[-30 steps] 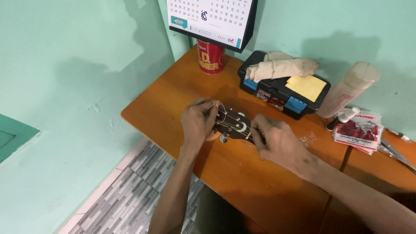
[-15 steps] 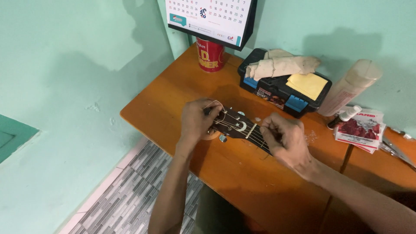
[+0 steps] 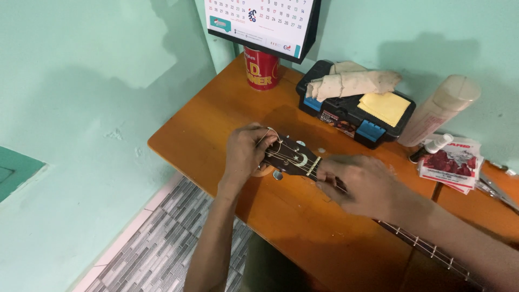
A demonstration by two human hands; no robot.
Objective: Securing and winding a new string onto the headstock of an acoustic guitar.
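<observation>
On the bench, head view: a guitar headstock (image 3: 290,157) lay near the front-left corner of the orange wooden bench (image 3: 216,130), its neck (image 3: 427,249) running off toward the lower right.
Step in hand: judged to be string work at the headstock, one hand at the tuning end, the other at the nut end.
Left hand (image 3: 246,154): reached up from below, wrist bent, knuckles up; its fingers were closed on the far end of the headstock, where a loose loop of string (image 3: 270,141) curled up beside them.
Right hand (image 3: 365,184): came in from the lower right, palm down over the neck just past the nut; its fingers were pinched together at the strings there, though whether they actually gripped a string could not be told.
Next move, as a judgement: it would call for a steady hold on the headstock and fine fingertip control, since the string is thin and springy.
Behind the hands: a black and blue case (image 3: 351,111) carrying a rolled cloth (image 3: 354,82) and a yellow cloth (image 3: 385,107), a red can (image 3: 261,69), a pale spray bottle (image 3: 440,111).
</observation>
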